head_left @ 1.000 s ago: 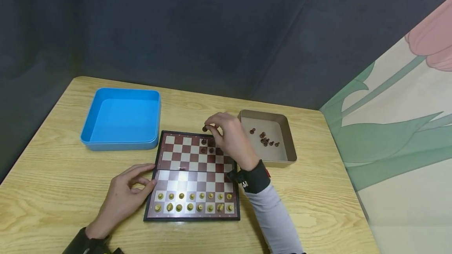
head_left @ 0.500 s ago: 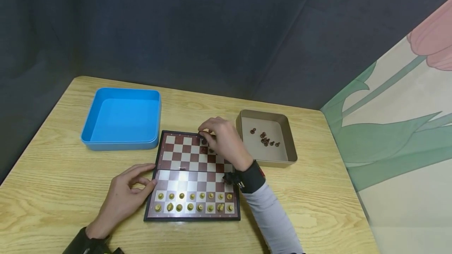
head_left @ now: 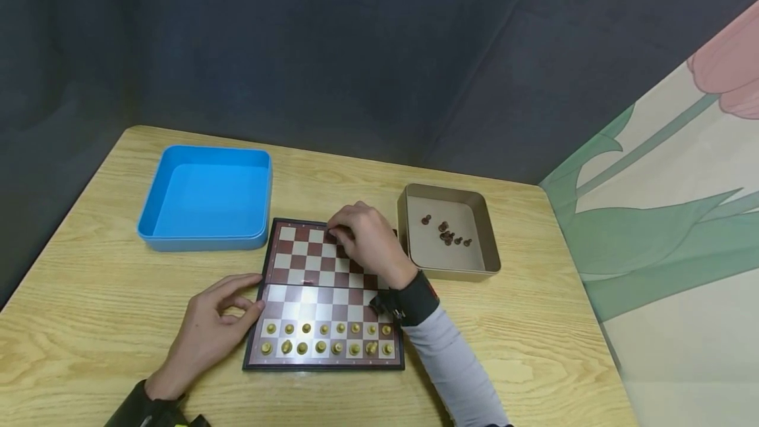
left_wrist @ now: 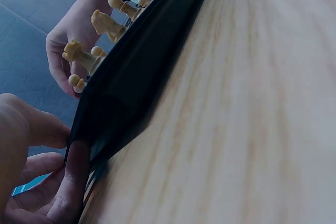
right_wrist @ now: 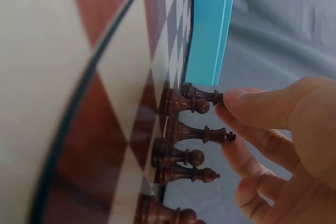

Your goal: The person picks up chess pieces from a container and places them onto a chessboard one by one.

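Right hand [head_left: 367, 239]: grip narrow, pinching a dark piece [right_wrist: 200, 94] by its top, probably to miss its neighbour, the pawn [right_wrist: 184, 103]
Dark piece: upright at the far row; base contact unclear
Left hand [head_left: 207, 328]: grip loose, fingers against the left edge of the board [head_left: 332, 309], likely steadying it
Tray [head_left: 425, 249]: right of board, loose pieces [head_left: 449, 237] lying inside, seemingly handy for the right hand

3 cameras running! The head camera looks forward and down from well back, taking in the board [head_left: 323, 295] and most of the counter [head_left: 522, 335]. The left wrist's sits low and close, picture tipped sideways, facing along the board's edge to the right hand [left_wrist: 79, 27], also in the head view. And the right wrist's, tipped too, peers close across dark chess pieces [right_wrist: 197, 132] to the blue box [right_wrist: 207, 35], shared with the head view.
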`<state>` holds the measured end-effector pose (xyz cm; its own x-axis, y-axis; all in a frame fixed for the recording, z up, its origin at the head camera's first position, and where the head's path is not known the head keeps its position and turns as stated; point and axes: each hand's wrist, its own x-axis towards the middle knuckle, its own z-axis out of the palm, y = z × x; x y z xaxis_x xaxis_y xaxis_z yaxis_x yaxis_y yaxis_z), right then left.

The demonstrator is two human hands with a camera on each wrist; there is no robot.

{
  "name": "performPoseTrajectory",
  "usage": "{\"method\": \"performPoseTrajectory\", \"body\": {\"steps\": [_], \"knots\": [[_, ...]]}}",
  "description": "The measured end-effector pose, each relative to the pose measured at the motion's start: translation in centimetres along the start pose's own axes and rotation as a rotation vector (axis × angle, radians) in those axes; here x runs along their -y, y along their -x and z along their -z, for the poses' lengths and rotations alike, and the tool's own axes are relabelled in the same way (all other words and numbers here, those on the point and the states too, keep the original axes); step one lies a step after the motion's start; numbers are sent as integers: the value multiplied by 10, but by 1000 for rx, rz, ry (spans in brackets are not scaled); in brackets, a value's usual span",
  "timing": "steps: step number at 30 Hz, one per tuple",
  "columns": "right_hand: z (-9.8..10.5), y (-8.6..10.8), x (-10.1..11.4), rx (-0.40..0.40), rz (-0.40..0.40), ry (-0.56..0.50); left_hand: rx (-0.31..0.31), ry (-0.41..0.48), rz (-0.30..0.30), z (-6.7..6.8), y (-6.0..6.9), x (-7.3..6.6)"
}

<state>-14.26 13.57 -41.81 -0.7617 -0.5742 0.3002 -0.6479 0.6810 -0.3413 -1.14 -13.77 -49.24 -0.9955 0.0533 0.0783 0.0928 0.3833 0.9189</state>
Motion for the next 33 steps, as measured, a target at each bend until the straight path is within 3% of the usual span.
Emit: {"method": "performPoseTrajectory", "body": {"steps": [14,22,33], "knots": [[-2,0,-1,15,10,11,-1,-7,-22,0,-1,1],[-2,0,-1,26,1,-3,-6,-18,-6,0,0,0],[24,5,-2,-37,-31,15,-6,-26,-9,0,0,-1]]}}
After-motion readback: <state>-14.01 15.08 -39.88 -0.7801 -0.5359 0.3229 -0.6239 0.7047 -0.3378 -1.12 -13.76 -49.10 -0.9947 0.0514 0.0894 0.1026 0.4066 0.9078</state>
